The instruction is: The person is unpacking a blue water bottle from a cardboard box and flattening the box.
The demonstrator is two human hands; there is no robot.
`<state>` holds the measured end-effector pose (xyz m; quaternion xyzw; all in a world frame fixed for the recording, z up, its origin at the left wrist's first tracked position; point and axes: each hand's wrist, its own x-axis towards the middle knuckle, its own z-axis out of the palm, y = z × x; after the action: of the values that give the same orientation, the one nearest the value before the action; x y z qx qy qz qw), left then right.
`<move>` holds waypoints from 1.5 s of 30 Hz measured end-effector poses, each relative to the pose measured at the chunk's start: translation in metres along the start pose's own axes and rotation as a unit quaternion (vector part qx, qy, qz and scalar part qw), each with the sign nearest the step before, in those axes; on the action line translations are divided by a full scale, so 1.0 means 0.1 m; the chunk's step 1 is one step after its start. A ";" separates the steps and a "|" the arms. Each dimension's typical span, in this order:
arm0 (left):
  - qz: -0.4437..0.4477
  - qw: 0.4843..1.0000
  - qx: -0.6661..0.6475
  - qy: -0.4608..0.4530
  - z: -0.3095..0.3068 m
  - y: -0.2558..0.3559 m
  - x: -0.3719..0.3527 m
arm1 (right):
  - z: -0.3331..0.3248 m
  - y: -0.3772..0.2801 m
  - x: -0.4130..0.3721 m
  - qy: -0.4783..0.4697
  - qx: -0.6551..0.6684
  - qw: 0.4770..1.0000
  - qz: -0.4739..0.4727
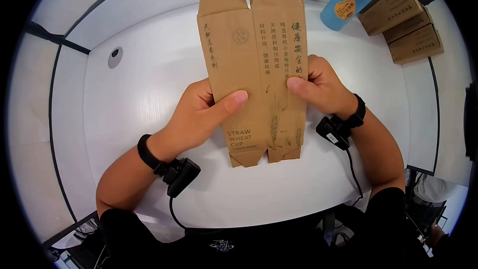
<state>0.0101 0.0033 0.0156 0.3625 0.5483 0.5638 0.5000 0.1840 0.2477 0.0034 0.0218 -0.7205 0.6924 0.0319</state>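
Note:
A flattened brown cardboard box (249,74), printed with dark characters, wheat ears and "STRAW WHEAT CUP", is held up over the white table. My left hand (199,114) grips its left edge, thumb on the printed front and fingers hidden behind. On the right edge, my right hand (323,84) holds it the same way, its thumb pressed beside the characters. Flaps stick out at the top and bottom ends of the box. Both wrists wear black straps with small black devices and cables.
At the back right, a blue bottle (351,0) with an orange label stands beside several folded brown boxes (416,45). A round grey grommet (115,58) is set in the white table (144,89) on the left. White panels border the table.

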 end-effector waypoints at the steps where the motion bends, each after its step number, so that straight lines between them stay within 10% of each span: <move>1: 0.002 1.000 -0.001 0.000 0.00 -0.01 0.00 | 0.00 0.01 0.01 0.000 -0.002 1.000 0.001; 45: 0.022 0.999 0.027 -0.021 0.00 0.02 -0.03 | 0.05 -0.18 -0.01 -0.074 0.044 0.985 0.149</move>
<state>0.0103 0.0003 0.0179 0.3993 0.5445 0.5523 0.4889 0.1862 0.2422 0.0209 -0.0334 -0.6851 0.7167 -0.1261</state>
